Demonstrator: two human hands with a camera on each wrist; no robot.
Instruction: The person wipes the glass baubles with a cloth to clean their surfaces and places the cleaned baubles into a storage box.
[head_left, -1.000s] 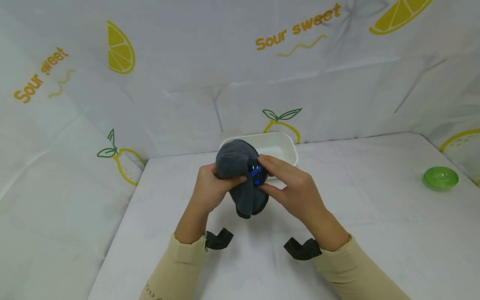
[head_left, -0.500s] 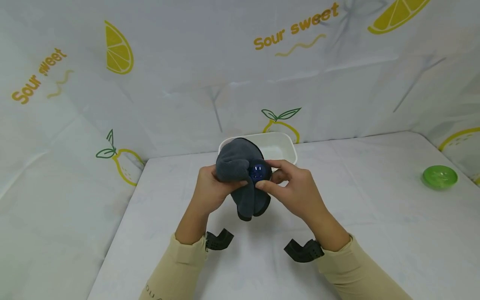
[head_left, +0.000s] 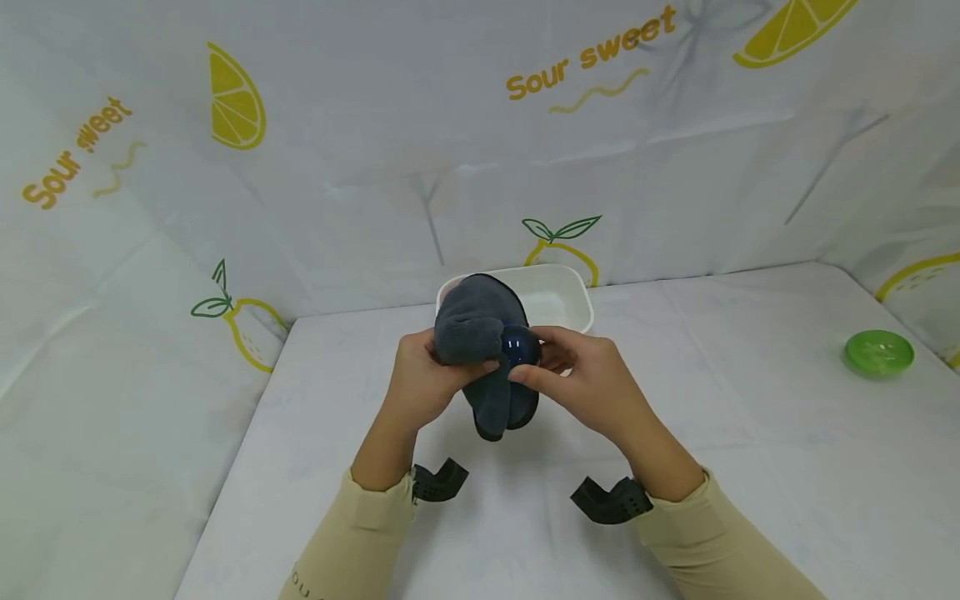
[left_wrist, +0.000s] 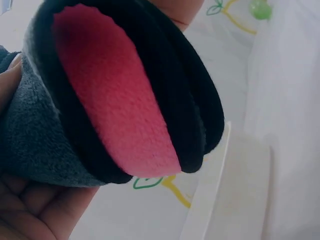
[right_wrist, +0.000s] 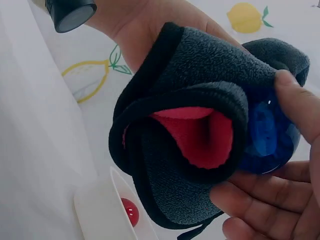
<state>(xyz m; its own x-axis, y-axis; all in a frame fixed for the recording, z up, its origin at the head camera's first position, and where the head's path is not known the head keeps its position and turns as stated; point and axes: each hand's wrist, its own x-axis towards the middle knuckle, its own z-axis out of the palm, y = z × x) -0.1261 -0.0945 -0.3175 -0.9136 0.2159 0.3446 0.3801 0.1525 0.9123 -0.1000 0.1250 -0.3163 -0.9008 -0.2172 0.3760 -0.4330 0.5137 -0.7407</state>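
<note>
In the head view, my left hand (head_left: 423, 379) grips a folded cleaning cloth (head_left: 468, 337). One side of the cloth is dark grey and plush, its edging black; the pink reverse shows in both wrist views. My right hand (head_left: 588, 375) pinches a shiny, see-through blue bowl-like piece (right_wrist: 265, 132) at the cloth's right side, with the thumb on one side and fingers on the other. The cloth lies against the blue piece and covers part of it, so its full shape is hidden. Both hands hold these things above the table.
A white rectangular tub (head_left: 587, 302) stands at the back of the table behind the cloth. Inside it, a shiny red thing (right_wrist: 130, 212) shows in the right wrist view. Far right lies a green dish (head_left: 879, 353). A lemon-printed sheet hangs behind.
My right fingers have shifted round behind the blue piece, which now turns a smoother, darker face toward the head camera. My left hand keeps its grip; the cloth has moved only slightly.
</note>
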